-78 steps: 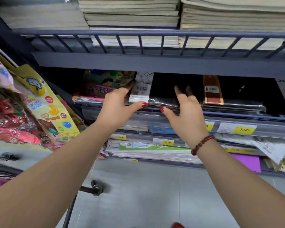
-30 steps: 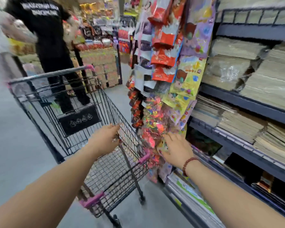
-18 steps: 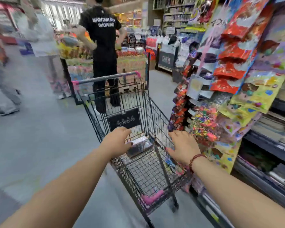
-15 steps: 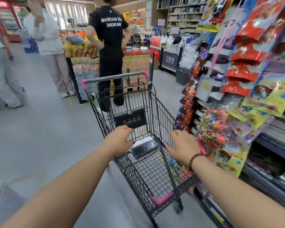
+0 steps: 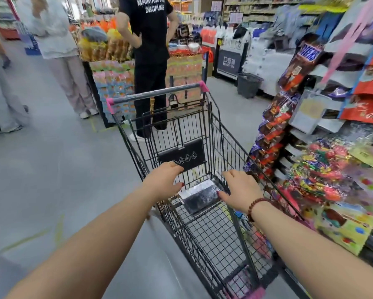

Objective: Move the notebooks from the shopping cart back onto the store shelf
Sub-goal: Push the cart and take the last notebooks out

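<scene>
A black wire shopping cart (image 5: 213,130) with pink corner caps stands in the aisle in front of me. On its mesh floor lies a stack of black notebooks (image 5: 199,196) in shiny plastic wrap, with a white strip on the far edge. My left hand (image 5: 164,180) hovers at the stack's left side, fingers curled down, thumb close to the edge. My right hand (image 5: 239,189), with a bead bracelet on its wrist, is at the stack's right side, and its thumb touches the wrap. Neither hand has closed on the stack. The notebook shelf is out of view.
Hanging candy and snack bags (image 5: 323,169) crowd the cart's right side. A person in black (image 5: 151,61) stands just beyond the cart handle (image 5: 157,93), and another person in light clothes (image 5: 58,50) is at the left. A grey basket (image 5: 248,85) sits further back.
My hands left the shelf with nothing in them and the view swung left to the cart. Both hands have dropped into the cart on either side of the notebook stack.
</scene>
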`<act>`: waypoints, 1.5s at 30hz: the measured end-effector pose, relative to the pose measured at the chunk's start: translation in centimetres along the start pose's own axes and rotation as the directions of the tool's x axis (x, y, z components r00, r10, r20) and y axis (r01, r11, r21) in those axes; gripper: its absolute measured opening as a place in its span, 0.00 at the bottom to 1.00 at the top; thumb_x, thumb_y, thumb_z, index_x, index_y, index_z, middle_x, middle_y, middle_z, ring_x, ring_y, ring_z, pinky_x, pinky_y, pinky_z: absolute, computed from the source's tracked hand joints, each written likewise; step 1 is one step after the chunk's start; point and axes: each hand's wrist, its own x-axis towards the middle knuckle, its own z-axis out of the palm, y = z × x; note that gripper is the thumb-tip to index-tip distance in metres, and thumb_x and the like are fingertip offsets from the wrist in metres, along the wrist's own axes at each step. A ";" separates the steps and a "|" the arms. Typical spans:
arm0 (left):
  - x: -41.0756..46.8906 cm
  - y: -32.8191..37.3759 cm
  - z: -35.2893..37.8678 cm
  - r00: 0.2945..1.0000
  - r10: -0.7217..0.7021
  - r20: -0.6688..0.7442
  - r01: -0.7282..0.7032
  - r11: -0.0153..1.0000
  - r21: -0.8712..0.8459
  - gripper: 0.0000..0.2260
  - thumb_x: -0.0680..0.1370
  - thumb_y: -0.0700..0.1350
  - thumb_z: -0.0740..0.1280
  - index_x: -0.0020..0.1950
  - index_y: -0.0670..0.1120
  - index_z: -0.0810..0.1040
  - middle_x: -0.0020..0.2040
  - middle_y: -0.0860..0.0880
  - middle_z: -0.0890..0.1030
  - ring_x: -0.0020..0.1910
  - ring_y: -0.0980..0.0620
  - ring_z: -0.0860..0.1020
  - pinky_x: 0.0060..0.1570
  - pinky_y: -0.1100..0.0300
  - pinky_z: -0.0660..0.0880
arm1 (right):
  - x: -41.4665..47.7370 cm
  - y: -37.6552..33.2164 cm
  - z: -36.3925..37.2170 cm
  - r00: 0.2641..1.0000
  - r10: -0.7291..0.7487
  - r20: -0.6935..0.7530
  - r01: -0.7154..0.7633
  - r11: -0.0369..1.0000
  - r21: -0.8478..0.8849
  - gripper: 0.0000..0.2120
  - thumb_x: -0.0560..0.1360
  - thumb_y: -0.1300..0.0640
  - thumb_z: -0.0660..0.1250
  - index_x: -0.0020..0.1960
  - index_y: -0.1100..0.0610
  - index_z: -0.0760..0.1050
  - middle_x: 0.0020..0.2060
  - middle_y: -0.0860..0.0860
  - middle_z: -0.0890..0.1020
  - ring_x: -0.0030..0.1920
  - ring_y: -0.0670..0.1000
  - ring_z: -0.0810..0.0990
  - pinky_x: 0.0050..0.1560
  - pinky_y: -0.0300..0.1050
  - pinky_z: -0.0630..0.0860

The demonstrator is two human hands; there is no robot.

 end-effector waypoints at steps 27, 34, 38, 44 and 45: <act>28.9 -10.8 14.3 0.796 0.294 0.530 -0.269 0.955 -0.126 0.23 0.76 0.49 0.64 0.70 0.45 0.68 0.66 0.45 0.71 0.68 0.45 0.68 0.64 0.50 0.70 | 17.7 3.6 13.8 0.826 0.475 0.304 -0.521 0.849 0.089 0.24 0.76 0.44 0.59 0.68 0.55 0.65 0.62 0.54 0.73 0.62 0.57 0.71 0.60 0.51 0.71; 30.1 -13.0 21.9 0.731 0.272 0.626 -0.198 0.962 -0.187 0.25 0.77 0.48 0.66 0.72 0.43 0.66 0.70 0.43 0.68 0.70 0.45 0.66 0.67 0.54 0.65 | 18.5 2.6 21.0 0.692 0.546 0.472 -0.671 0.729 0.140 0.27 0.77 0.45 0.59 0.72 0.55 0.61 0.68 0.54 0.68 0.67 0.57 0.66 0.63 0.53 0.69; 30.7 -13.5 26.6 0.741 0.223 0.634 -0.123 0.972 -0.198 0.26 0.76 0.48 0.67 0.73 0.44 0.66 0.70 0.43 0.68 0.68 0.43 0.68 0.65 0.55 0.66 | 18.1 2.8 25.7 0.648 0.559 0.517 -0.724 0.665 0.187 0.27 0.77 0.45 0.58 0.72 0.56 0.62 0.68 0.56 0.68 0.68 0.57 0.65 0.66 0.50 0.67; 31.5 -14.2 32.4 0.742 0.227 0.631 -0.090 0.966 -0.241 0.28 0.74 0.45 0.68 0.72 0.41 0.65 0.71 0.42 0.68 0.71 0.42 0.65 0.69 0.53 0.64 | 17.6 2.9 31.6 0.584 0.624 0.519 -0.811 0.482 0.332 0.28 0.76 0.45 0.62 0.73 0.54 0.61 0.70 0.54 0.68 0.70 0.55 0.65 0.69 0.48 0.65; 31.6 -14.4 33.2 0.745 0.229 0.627 -0.082 0.964 -0.255 0.29 0.74 0.45 0.69 0.72 0.40 0.66 0.71 0.41 0.68 0.71 0.41 0.65 0.70 0.51 0.63 | 17.7 2.8 32.3 0.578 0.633 0.515 -0.816 0.442 0.372 0.28 0.76 0.46 0.63 0.73 0.54 0.62 0.69 0.54 0.69 0.70 0.54 0.65 0.67 0.45 0.64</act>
